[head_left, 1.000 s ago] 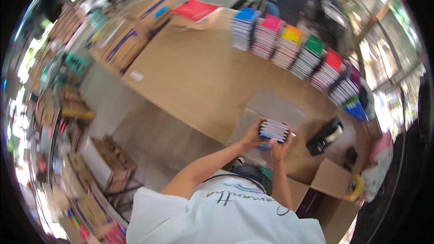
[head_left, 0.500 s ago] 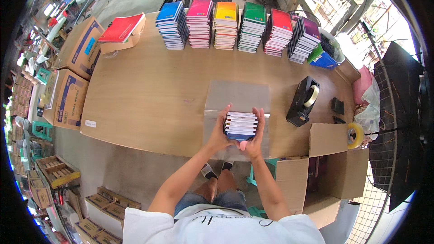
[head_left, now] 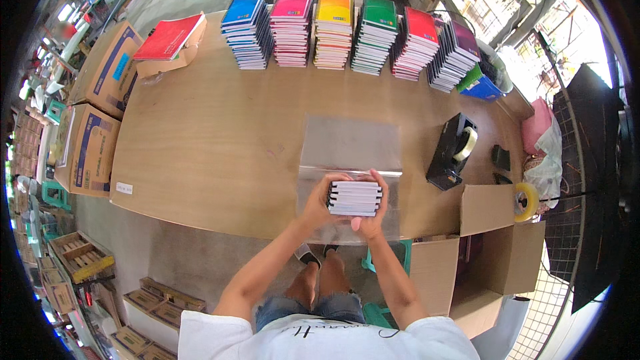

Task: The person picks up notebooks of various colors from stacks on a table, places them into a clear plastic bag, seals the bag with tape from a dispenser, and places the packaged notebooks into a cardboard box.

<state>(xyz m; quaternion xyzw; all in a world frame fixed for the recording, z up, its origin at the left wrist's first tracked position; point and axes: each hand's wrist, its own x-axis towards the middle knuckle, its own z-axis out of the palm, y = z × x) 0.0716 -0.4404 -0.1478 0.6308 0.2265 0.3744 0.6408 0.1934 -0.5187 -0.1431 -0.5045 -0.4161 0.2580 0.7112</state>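
A small stack of notebooks (head_left: 355, 199) is held between my two hands, its white page edges and dark binding corners facing up. My left hand (head_left: 321, 201) wraps the stack's left side, and my right hand (head_left: 376, 207) closes on its right side, thumb at the near edge. Beneath the hands lies a clear plastic sheet (head_left: 350, 141) on the wooden table (head_left: 200, 133). Along the far edge stand notebook piles: blue (head_left: 247, 37), pink (head_left: 291, 33), yellow (head_left: 334, 33), green (head_left: 375, 37), red (head_left: 415, 45) and purple (head_left: 455, 57).
A black tape dispenser (head_left: 445, 167) stands to the right, with an open cardboard box (head_left: 437, 273) at the table's near right. A yellow tape roll (head_left: 527, 202) is beside its flap. Red notebooks (head_left: 170, 37) lie far left, near stacked cartons (head_left: 93, 150). A blue bin (head_left: 481, 89) sits far right.
The notebook stack has tipped so its page edges face up more squarely, and the blue cover has gone from sight. My hands have shifted slightly nearer to me, fingers curling over the far side.
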